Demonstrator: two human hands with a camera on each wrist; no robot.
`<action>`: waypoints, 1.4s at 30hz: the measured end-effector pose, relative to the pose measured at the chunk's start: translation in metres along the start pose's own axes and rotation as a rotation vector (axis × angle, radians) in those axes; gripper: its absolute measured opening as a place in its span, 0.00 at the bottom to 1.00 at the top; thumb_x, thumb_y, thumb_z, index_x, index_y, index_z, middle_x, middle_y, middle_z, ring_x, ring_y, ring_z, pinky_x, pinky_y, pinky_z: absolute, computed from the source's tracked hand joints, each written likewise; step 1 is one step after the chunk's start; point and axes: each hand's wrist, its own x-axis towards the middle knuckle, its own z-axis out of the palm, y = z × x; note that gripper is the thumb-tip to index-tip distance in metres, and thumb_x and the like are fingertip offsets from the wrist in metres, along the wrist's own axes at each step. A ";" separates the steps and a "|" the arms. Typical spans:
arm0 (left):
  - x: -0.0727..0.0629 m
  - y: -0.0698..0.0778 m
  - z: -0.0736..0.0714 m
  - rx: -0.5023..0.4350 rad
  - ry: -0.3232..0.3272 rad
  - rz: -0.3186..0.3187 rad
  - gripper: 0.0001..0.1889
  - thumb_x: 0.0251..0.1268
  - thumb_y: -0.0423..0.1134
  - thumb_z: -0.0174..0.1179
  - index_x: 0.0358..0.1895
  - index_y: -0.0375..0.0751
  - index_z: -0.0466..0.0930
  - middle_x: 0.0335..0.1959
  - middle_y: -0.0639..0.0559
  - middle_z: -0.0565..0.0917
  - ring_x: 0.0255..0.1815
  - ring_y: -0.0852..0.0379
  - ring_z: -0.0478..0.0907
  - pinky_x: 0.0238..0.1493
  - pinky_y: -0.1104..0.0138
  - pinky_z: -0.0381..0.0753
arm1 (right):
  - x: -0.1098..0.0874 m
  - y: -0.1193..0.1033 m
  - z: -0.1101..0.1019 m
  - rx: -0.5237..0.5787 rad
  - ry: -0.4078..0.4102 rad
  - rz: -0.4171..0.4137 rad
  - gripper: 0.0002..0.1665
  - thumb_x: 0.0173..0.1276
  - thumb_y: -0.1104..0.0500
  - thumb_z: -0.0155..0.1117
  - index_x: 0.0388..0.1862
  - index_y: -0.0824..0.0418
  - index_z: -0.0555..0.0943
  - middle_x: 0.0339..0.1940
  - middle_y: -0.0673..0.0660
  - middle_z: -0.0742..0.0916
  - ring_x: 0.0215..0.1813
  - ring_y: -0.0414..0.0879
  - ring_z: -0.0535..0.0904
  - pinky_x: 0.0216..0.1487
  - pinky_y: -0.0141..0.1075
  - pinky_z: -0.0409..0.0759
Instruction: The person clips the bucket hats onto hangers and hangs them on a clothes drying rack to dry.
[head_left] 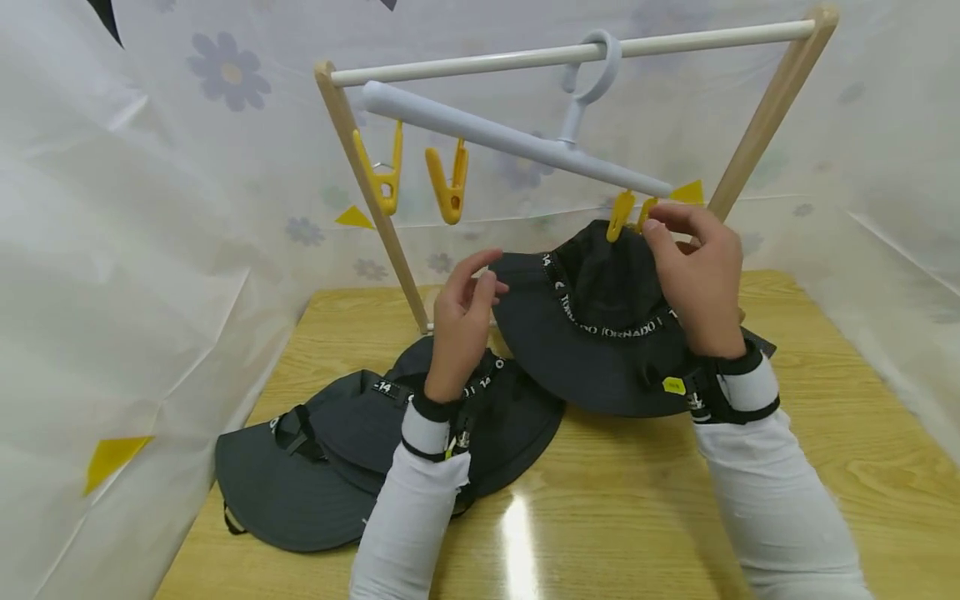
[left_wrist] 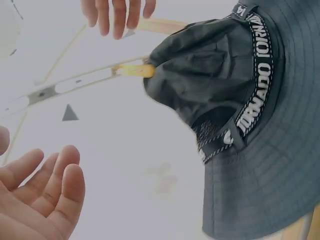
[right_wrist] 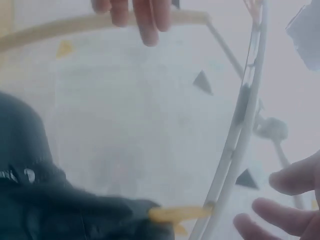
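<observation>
A dark bucket hat (head_left: 607, 292) with white TORNADO lettering on its band hangs by the crown from yellow clips (head_left: 620, 217) at the right end of a pale hanger (head_left: 517, 143). My right hand (head_left: 701, 275) is beside the clips in the head view; in the right wrist view its fingers (right_wrist: 285, 215) are spread apart and hold nothing. To the left of the brim, my left hand (head_left: 461, 325) is raised with loosely bent fingers, and the left wrist view shows its palm (left_wrist: 40, 200) bare. The hat (left_wrist: 215, 75) fills much of that view, a yellow clip (left_wrist: 135, 70) on its crown tip.
More dark hats (head_left: 322, 467) lie overlapped on the wooden table (head_left: 600, 517), behind the left forearm. Two yellow clips (head_left: 450, 187) dangle at the hanger's left end. The hanger hooks over a white rod (head_left: 480, 64) between wooden posts (head_left: 772, 117). Patterned sheeting (head_left: 225, 158) surrounds the table.
</observation>
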 end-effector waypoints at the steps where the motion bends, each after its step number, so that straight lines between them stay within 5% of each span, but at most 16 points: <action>1: -0.005 0.001 -0.004 -0.005 0.008 0.001 0.18 0.80 0.36 0.45 0.66 0.37 0.72 0.51 0.37 0.79 0.49 0.42 0.80 0.55 0.48 0.79 | -0.005 -0.001 0.000 0.024 0.015 -0.013 0.16 0.71 0.55 0.62 0.53 0.60 0.85 0.48 0.47 0.86 0.50 0.30 0.76 0.49 0.27 0.73; 10: -0.027 0.007 -0.026 0.062 0.074 0.039 0.17 0.79 0.35 0.47 0.65 0.37 0.74 0.58 0.40 0.79 0.47 0.43 0.81 0.51 0.60 0.81 | -0.047 -0.007 -0.002 0.124 0.061 -0.124 0.14 0.71 0.61 0.61 0.52 0.65 0.85 0.46 0.31 0.83 0.53 0.31 0.78 0.55 0.29 0.74; 19: -0.044 0.012 -0.041 0.088 0.134 0.027 0.16 0.76 0.32 0.50 0.62 0.34 0.75 0.54 0.38 0.80 0.43 0.64 0.82 0.50 0.65 0.82 | -0.067 -0.009 -0.001 0.155 0.084 -0.145 0.15 0.70 0.63 0.62 0.52 0.66 0.85 0.47 0.34 0.84 0.55 0.34 0.79 0.55 0.29 0.73; 27: -0.047 0.016 -0.047 0.098 0.180 0.047 0.15 0.77 0.34 0.51 0.61 0.33 0.76 0.59 0.39 0.79 0.44 0.68 0.81 0.50 0.68 0.82 | -0.076 -0.017 0.003 0.198 0.080 -0.173 0.15 0.71 0.63 0.61 0.53 0.69 0.84 0.48 0.33 0.84 0.56 0.34 0.79 0.54 0.28 0.74; 32: -0.046 0.016 -0.050 0.144 0.203 0.045 0.15 0.76 0.34 0.52 0.60 0.34 0.77 0.61 0.41 0.79 0.47 0.61 0.83 0.52 0.68 0.82 | -0.084 -0.016 0.009 0.227 0.070 -0.161 0.14 0.71 0.64 0.61 0.52 0.69 0.84 0.48 0.33 0.85 0.55 0.35 0.79 0.54 0.28 0.75; 42: -0.047 0.020 -0.054 0.143 0.238 0.036 0.15 0.76 0.33 0.52 0.60 0.32 0.77 0.58 0.40 0.81 0.46 0.69 0.81 0.50 0.64 0.83 | -0.091 -0.023 0.030 0.224 0.003 -0.206 0.12 0.70 0.67 0.61 0.50 0.67 0.85 0.48 0.36 0.85 0.56 0.33 0.78 0.54 0.30 0.76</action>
